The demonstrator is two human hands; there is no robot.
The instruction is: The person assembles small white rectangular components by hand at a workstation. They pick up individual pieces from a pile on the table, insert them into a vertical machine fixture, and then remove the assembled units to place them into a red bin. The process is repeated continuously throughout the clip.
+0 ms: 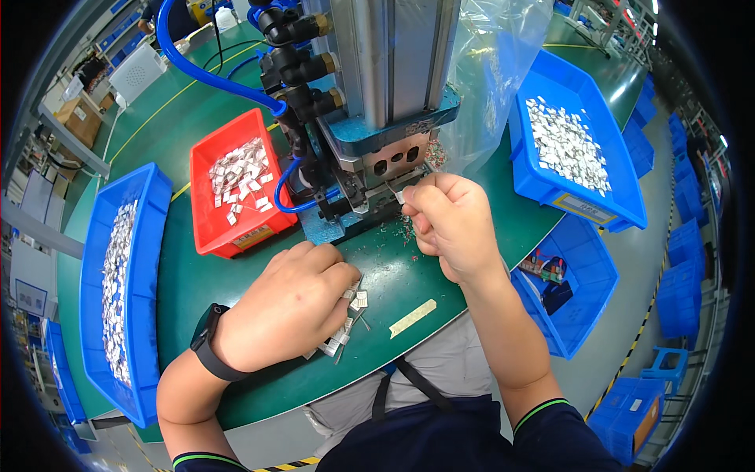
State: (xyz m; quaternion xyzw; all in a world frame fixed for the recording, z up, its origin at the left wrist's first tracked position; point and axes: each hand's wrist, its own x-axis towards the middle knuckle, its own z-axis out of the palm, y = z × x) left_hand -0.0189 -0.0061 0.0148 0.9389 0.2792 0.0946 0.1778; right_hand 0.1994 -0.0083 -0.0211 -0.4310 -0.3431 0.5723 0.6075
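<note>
My right hand (pixel 456 224) is closed in a pinch on a small white rectangular part with thin metal leads (pixel 400 197). It holds the part at the front of a pneumatic press (pixel 397 157), with the leads toward the metal tooling. On the green table, my left hand (pixel 275 311) curls over a loose heap of similar small white parts (pixel 334 340), its fingers closed around some of them. The left fingertips are mostly hidden under the hand. Small scraps (pixel 405 228) lie scattered below the press, close to my right fingers.
A red bin (pixel 203 212) of white parts stands left of the press. Blue bins with more parts are at far left (pixel 149 236) and right (pixel 578 200). Blue air hoses (pixel 212 79) loop at the press. A lower blue bin (pixel 590 291) sits beyond the table edge.
</note>
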